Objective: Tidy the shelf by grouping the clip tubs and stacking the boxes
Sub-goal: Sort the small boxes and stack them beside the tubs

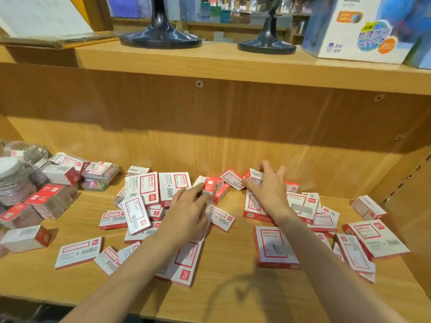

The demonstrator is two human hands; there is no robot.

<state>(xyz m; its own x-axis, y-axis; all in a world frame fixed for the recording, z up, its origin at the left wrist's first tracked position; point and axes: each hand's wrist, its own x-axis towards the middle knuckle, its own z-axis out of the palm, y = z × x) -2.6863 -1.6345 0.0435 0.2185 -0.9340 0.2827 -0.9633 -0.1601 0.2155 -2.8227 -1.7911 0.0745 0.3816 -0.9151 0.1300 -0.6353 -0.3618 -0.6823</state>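
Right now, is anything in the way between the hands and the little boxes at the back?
Nothing visible. The left hand already touches a small red box, and the right hand rests on a white box by the back wall. Other boxes lie under the arms, not between hands and boxes.

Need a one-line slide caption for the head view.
Left hand and right hand each grip a small box amid scattered red-and-white boxes on a wooden shelf.
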